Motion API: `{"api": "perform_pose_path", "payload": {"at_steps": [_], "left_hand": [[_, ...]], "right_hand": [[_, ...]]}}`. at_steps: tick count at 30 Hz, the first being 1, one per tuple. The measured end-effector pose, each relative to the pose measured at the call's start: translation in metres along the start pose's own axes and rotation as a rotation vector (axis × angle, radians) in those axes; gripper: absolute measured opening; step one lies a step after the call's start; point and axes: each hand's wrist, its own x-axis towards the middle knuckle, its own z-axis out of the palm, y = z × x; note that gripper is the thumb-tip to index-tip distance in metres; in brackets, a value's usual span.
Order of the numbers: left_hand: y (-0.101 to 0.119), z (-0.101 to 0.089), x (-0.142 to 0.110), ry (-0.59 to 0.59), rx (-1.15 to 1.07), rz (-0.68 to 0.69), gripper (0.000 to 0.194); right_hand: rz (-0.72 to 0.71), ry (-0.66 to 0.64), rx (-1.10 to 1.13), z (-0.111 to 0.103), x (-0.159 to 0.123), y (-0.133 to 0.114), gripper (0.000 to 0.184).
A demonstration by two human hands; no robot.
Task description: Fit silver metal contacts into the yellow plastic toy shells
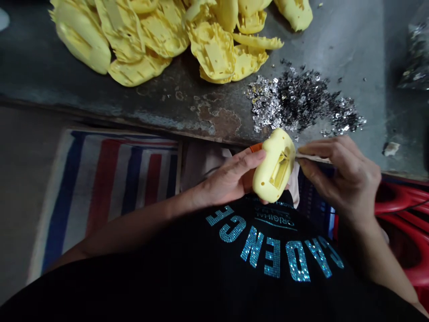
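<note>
My left hand [229, 176] is closed around a yellow plastic housing [263, 181], just in front of the table edge. The housing has a rounded shape, a long rectangular opening and small holes in its face. Thumb on its left side, the other fingers are mostly hidden behind it. My right hand [348, 174] pinches a slim pale tool [313, 157], whose tip meets the right side of the housing near the opening; what exactly the tip touches is too small to tell. Just beyond the hands, a heap of small shiny metal pieces [303, 100] lies on the table.
Yellow plastic shells [150, 40] are piled along the back left of the worn grey table [161, 105]. A clear bag [417, 58] lies at the far right. Below are a striped sheet [110, 179] at left and red plastic seats [407, 237] at right.
</note>
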Motion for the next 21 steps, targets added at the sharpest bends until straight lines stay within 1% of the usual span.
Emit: {"api": "perform_pose_path", "payload": {"at_steps": [1, 3, 4, 6, 9, 11, 13, 16, 18, 21], "left_hand": [[0.0, 0.002, -0.001, 0.046, 0.017, 0.027, 0.079], [0.0, 0.006, -0.004, 0.102, 0.069, 0.084, 0.075], [0.0, 0.009, -0.006, 0.108, 0.101, 0.103, 0.074], [0.002, 0.013, -0.009, 0.097, 0.16, 0.132, 0.074], [0.004, 0.017, -0.013, 0.092, 0.199, 0.15, 0.073], [0.004, 0.016, -0.015, 0.097, 0.216, 0.169, 0.073], [0.001, 0.011, -0.018, 0.119, 0.257, 0.193, 0.073], [-0.004, 0.002, -0.023, 0.158, 0.345, 0.202, 0.068], [-0.006, -0.003, -0.025, 0.198, 0.4, 0.197, 0.063], [-0.004, -0.007, -0.024, 0.251, 0.462, 0.236, 0.056]], "right_hand": [[0.037, -0.013, 0.03, 0.001, 0.001, 0.003, 0.028], [0.101, -0.078, 0.123, 0.003, 0.005, 0.008, 0.037], [0.122, -0.118, 0.176, 0.004, 0.007, 0.011, 0.042], [0.147, -0.165, 0.258, 0.007, 0.011, 0.014, 0.047], [0.176, -0.176, 0.315, 0.016, 0.012, 0.015, 0.049], [0.177, -0.13, 0.342, 0.026, 0.009, 0.014, 0.049], [0.143, -0.026, 0.344, 0.038, 0.004, 0.014, 0.051], [0.042, 0.141, 0.302, 0.052, -0.002, 0.017, 0.058], [-0.011, 0.194, 0.263, 0.055, -0.002, 0.02, 0.061], [-0.044, 0.217, 0.177, 0.056, 0.004, 0.021, 0.062]]}}
